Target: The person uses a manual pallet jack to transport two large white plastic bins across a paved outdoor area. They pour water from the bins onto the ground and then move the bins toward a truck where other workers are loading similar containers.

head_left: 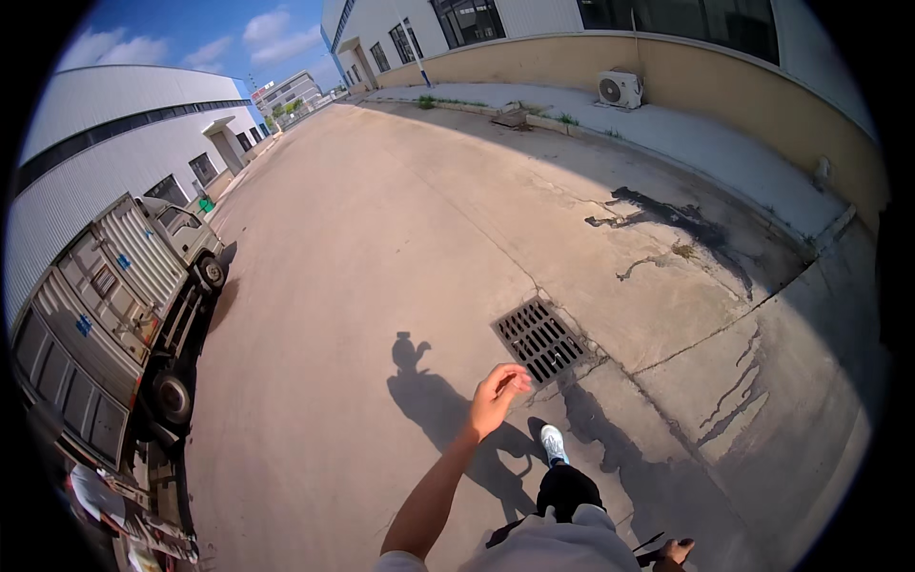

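Observation:
My left hand [500,386] is held out in front of me over the pavement. Its fingers are bent loosely inward and pressed together, and I see nothing in them. In the picture it sits just by the corner of a metal drain grate [540,336], which is set into the ground. Low at the right edge of my body is my right hand [679,552], partly cut off by the frame. Its fingers are closed around a dark, thin object [649,556] whose kind I cannot make out.
A box truck [124,276] stands along the left, with a person [100,500] by its rear. Concrete pavement [315,286] stretches ahead between two long buildings. On the right are dark wet stains [681,219], a raised kerb and an outdoor air-conditioning unit [620,90]. My white shoe [552,442] is below.

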{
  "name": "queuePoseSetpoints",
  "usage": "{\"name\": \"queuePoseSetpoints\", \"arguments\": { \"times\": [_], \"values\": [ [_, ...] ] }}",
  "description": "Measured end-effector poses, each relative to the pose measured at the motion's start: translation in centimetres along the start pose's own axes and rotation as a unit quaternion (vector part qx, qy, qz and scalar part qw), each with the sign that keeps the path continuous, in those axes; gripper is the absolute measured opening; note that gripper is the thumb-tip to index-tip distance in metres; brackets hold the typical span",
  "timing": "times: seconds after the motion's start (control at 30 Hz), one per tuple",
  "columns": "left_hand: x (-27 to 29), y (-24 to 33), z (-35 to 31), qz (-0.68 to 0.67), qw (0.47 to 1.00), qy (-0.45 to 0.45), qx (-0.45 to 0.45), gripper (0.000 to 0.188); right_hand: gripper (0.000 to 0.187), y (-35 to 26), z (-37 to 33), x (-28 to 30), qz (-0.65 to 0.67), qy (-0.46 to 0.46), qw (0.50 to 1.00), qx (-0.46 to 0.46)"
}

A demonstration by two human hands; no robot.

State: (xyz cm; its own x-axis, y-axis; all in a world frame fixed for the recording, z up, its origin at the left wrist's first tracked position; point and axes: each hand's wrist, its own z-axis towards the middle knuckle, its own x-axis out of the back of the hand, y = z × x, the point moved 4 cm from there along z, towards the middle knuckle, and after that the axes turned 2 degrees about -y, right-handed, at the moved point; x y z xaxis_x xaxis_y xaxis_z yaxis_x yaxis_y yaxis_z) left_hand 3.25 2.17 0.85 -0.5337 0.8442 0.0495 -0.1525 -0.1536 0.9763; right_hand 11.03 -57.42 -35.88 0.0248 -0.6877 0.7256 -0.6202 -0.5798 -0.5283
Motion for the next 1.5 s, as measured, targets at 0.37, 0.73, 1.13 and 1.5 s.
{"name": "queuePoseSetpoints", "arguments": {
  "times": [0.37, 0.73, 1.13, 1.5],
  "values": [
    [45.0, -27.7, -21.8, 0.026, 0.637, 0.292, 0.713, 0.018, 0.038, -41.8, -24.6, -28.2, 0.082, 0.021, 0.994, 0.070],
    [77.6, -40.6, 41.3, 0.033, 0.932, -0.008, 0.362, 0.017, 0.041, -64.4, -48.2, -59.0, 0.041, -0.119, 0.991, 0.054],
    [55.6, -35.5, 58.0, 0.103, 0.587, -0.797, -0.096, 0.027, 0.036, -90.3, -61.1, -84.5, 0.062, -0.104, 0.990, 0.072],
    [57.8, -20.9, 61.2, -0.295, 0.524, -0.723, -0.340, 0.026, 0.072, -104.2, -83.8, -69.6, -0.228, 0.250, 0.915, -0.220]
  ]
}}
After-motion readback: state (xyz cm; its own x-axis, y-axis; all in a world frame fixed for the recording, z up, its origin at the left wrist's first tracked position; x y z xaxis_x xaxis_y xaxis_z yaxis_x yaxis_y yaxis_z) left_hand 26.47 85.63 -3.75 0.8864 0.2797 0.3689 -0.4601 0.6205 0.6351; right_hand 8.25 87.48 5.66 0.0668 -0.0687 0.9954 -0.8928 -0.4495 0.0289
